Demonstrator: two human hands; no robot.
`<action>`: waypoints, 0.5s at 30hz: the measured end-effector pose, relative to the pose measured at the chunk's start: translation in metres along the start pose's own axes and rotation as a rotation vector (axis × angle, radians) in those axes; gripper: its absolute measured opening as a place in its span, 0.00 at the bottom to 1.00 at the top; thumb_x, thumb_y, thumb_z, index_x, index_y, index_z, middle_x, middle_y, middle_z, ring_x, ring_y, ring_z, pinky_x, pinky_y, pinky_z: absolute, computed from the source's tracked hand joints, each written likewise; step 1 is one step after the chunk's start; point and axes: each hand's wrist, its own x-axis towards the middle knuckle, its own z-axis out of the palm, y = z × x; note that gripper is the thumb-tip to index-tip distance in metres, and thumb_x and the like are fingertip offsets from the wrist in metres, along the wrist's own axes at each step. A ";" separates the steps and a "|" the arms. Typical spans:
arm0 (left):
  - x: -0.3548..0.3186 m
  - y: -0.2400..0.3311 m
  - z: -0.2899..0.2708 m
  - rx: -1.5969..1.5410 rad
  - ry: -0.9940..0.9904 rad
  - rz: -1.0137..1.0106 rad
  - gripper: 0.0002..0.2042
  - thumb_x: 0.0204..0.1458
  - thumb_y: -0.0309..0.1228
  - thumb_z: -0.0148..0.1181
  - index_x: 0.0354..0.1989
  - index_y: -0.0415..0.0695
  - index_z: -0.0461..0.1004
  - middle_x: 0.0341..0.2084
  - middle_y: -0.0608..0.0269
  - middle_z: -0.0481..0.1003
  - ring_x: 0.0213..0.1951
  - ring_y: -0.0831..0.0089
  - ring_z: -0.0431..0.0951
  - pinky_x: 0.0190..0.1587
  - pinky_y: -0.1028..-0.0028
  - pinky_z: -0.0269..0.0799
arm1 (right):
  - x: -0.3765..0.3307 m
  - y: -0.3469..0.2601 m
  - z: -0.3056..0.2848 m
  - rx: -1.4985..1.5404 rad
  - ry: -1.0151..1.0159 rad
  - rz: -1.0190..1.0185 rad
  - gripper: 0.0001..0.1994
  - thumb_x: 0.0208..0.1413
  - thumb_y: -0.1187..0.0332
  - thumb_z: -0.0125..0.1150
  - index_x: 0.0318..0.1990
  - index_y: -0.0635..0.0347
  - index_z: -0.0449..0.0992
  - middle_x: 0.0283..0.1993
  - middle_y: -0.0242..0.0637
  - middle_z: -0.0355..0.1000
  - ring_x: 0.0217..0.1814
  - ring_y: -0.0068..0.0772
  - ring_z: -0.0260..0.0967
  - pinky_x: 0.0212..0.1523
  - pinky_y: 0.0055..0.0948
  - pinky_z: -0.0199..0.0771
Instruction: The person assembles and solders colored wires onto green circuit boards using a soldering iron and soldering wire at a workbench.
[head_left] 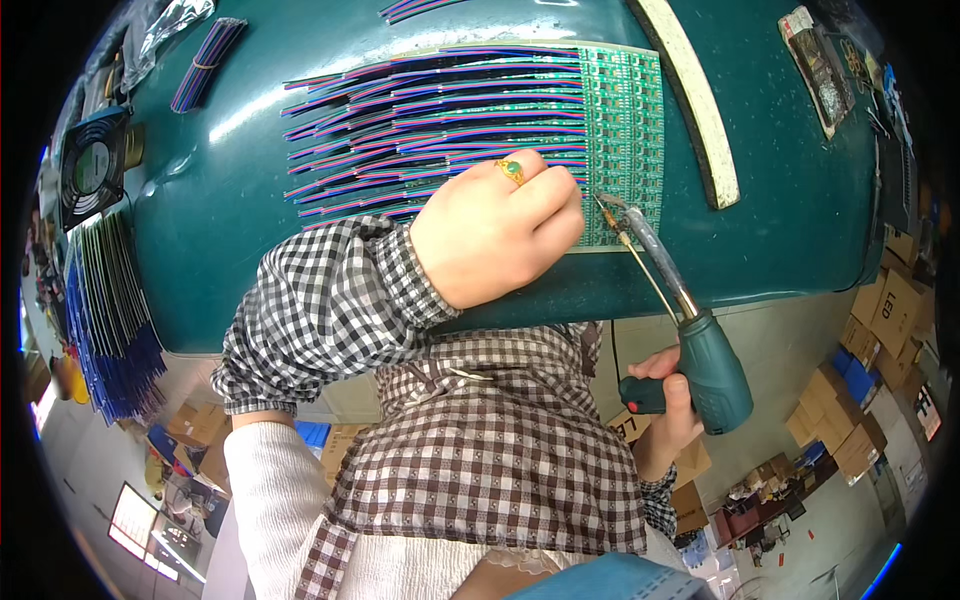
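Observation:
A green circuit board panel (pixel 625 120) lies on the table, with rows of thin multicoloured wires (pixel 440 95) running leftward from it. My left hand (pixel 500 225), wearing a ring with a green stone, is closed over the lower wires at the panel's edge. Its fingertips are turned down and hidden, so what they pinch does not show. In my right hand (pixel 668 400) is a dark green soldering gun (pixel 715 375), gripped by its handle. The gun's tip and thin feed tube (pixel 640 255) meet over the panel's lower part, just right of my left fingers.
A curved pale strip (pixel 695 100) lies right of the panel. Farther right is a worn, dark-stained flat piece (pixel 817 70). At left are a tied wire bundle (pixel 208 65), a small black fan (pixel 98 165) and many wires (pixel 110 310) hanging over the edge. Cardboard boxes (pixel 890 310) stand on the floor.

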 end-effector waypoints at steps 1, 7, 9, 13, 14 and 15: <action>0.000 -0.001 0.001 -0.001 0.000 0.000 0.16 0.39 0.25 0.57 0.39 0.36 0.74 0.29 0.63 0.67 0.31 0.70 0.71 0.31 0.75 0.72 | 0.000 0.000 0.001 0.000 0.001 0.001 0.10 0.51 0.70 0.61 0.35 0.70 0.71 0.31 0.43 0.70 0.33 0.37 0.71 0.38 0.38 0.76; 0.001 0.000 0.001 -0.024 0.041 0.003 0.15 0.39 0.25 0.57 0.38 0.37 0.75 0.29 0.63 0.67 0.30 0.70 0.71 0.30 0.75 0.71 | 0.000 0.001 -0.001 -0.006 0.001 0.007 0.11 0.51 0.69 0.62 0.35 0.70 0.71 0.31 0.43 0.70 0.33 0.37 0.71 0.38 0.37 0.76; 0.001 0.000 0.001 0.001 0.054 0.003 0.15 0.39 0.25 0.57 0.38 0.37 0.75 0.29 0.63 0.67 0.30 0.70 0.70 0.30 0.75 0.71 | 0.000 0.002 -0.001 -0.005 -0.002 0.007 0.11 0.51 0.69 0.62 0.36 0.70 0.71 0.31 0.43 0.70 0.33 0.37 0.71 0.38 0.37 0.76; 0.000 0.001 -0.001 0.029 0.029 -0.008 0.15 0.39 0.26 0.57 0.38 0.37 0.75 0.29 0.64 0.67 0.30 0.71 0.71 0.29 0.76 0.71 | 0.000 0.001 -0.001 0.013 -0.005 -0.007 0.11 0.51 0.70 0.61 0.36 0.70 0.71 0.31 0.43 0.71 0.33 0.37 0.71 0.38 0.38 0.77; 0.000 0.001 -0.002 0.038 0.017 0.013 0.15 0.39 0.26 0.57 0.39 0.37 0.75 0.29 0.64 0.67 0.31 0.72 0.71 0.29 0.76 0.72 | 0.000 0.001 -0.001 0.022 -0.009 -0.012 0.11 0.52 0.69 0.61 0.36 0.70 0.71 0.32 0.43 0.71 0.33 0.37 0.71 0.38 0.38 0.77; 0.000 0.001 -0.003 0.048 0.005 0.035 0.16 0.38 0.26 0.57 0.39 0.38 0.75 0.29 0.65 0.67 0.31 0.72 0.72 0.29 0.76 0.72 | 0.000 0.001 -0.001 0.022 -0.009 -0.012 0.11 0.52 0.69 0.61 0.36 0.70 0.71 0.32 0.43 0.71 0.33 0.37 0.71 0.38 0.38 0.77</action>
